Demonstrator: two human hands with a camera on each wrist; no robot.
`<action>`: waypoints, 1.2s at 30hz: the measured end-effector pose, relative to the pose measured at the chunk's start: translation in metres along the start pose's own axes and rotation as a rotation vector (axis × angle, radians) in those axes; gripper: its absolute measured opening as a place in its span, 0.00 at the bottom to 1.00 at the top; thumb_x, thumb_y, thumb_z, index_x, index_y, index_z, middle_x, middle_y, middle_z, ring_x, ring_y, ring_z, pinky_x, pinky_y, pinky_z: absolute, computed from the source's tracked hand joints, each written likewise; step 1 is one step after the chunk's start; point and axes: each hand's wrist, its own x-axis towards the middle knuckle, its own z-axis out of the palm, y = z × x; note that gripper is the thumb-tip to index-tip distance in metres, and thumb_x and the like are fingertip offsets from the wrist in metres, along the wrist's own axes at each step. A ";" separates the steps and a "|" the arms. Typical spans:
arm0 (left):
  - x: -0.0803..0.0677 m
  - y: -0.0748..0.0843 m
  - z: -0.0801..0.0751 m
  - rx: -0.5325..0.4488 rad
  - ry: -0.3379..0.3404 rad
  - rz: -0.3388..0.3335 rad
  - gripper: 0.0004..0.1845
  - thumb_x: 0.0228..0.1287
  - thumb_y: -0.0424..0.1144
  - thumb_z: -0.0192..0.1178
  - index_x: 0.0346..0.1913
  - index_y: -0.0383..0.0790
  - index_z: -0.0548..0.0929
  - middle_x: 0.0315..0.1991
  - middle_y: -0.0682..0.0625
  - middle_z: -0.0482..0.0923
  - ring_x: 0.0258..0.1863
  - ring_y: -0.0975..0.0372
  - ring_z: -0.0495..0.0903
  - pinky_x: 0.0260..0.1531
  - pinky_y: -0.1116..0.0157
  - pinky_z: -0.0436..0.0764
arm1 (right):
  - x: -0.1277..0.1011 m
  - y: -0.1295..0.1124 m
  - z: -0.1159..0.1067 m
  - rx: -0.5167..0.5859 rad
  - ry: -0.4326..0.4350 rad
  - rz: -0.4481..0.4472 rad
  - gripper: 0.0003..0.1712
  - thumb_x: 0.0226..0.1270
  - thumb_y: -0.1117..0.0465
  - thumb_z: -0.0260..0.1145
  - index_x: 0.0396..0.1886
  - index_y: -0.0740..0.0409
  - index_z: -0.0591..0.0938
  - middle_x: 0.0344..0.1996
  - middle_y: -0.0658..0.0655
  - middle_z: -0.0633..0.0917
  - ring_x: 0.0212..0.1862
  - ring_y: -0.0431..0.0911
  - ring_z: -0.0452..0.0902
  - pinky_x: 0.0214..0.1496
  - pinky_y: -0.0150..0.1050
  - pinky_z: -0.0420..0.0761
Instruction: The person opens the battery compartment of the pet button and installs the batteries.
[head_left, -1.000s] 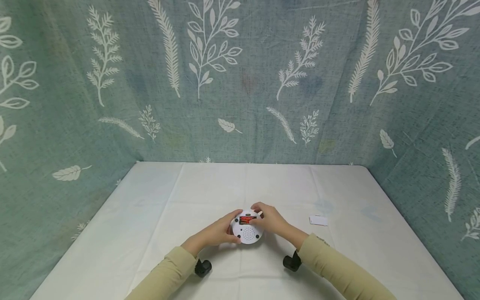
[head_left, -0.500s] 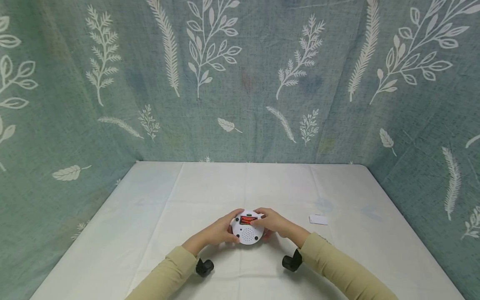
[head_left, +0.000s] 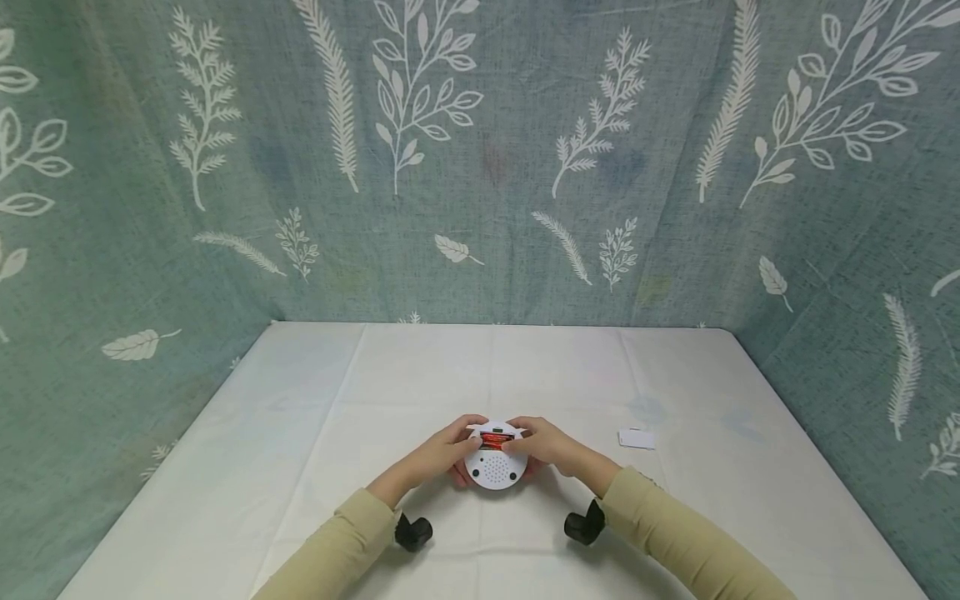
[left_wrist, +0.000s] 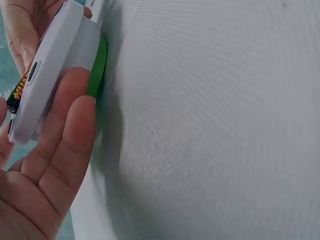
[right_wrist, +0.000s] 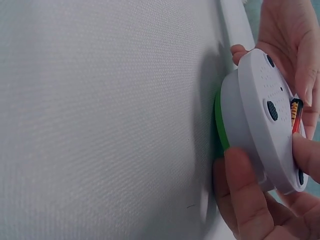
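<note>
A round white device with a perforated speaker grille and dark round feet lies with its base facing up. Red batteries show in its open compartment; in the right wrist view one battery sticks up out of it at an angle. My left hand holds the device's left edge, thumb by the batteries. From the right, my right hand grips the other edge, its thumb touching the batteries. Green material shows on the device's underside, near the white cloth. The fingers partly hide the compartment.
A small white rectangular cover lies on the white-clothed table, right of the hands. A green leaf-patterned curtain stands behind and along both sides. Black wrist cameras hang below the forearms.
My left thumb has moved up from the device's lower left edge to the battery compartment. My right hand has shifted slightly, its thumb staying on the batteries. The cover has not moved.
</note>
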 end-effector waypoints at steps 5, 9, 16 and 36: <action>0.001 -0.001 0.001 -0.004 0.028 -0.004 0.23 0.69 0.44 0.48 0.64 0.44 0.60 0.55 0.36 0.71 0.21 0.56 0.81 0.22 0.61 0.80 | 0.001 0.000 0.000 -0.014 0.001 0.012 0.26 0.60 0.61 0.64 0.59 0.58 0.72 0.40 0.57 0.78 0.28 0.44 0.77 0.29 0.37 0.80; 0.002 -0.002 0.002 -0.008 0.051 -0.014 0.22 0.69 0.43 0.49 0.63 0.44 0.62 0.55 0.36 0.70 0.20 0.57 0.81 0.21 0.63 0.80 | 0.000 -0.001 0.001 -0.032 0.014 0.019 0.27 0.60 0.61 0.64 0.60 0.58 0.72 0.42 0.57 0.78 0.31 0.44 0.75 0.30 0.36 0.79; 0.000 0.001 0.005 -0.020 0.085 -0.025 0.21 0.68 0.41 0.50 0.61 0.43 0.63 0.58 0.34 0.68 0.18 0.56 0.81 0.19 0.62 0.79 | -0.002 -0.002 0.001 -0.037 0.011 0.001 0.27 0.60 0.61 0.64 0.60 0.58 0.72 0.43 0.57 0.76 0.33 0.44 0.74 0.31 0.37 0.79; 0.001 0.006 0.006 -0.035 0.155 -0.056 0.18 0.64 0.39 0.55 0.56 0.41 0.69 0.47 0.39 0.77 0.15 0.59 0.80 0.15 0.63 0.79 | -0.005 -0.004 0.004 0.001 -0.004 -0.051 0.23 0.62 0.63 0.62 0.58 0.59 0.74 0.36 0.54 0.79 0.31 0.42 0.74 0.31 0.39 0.80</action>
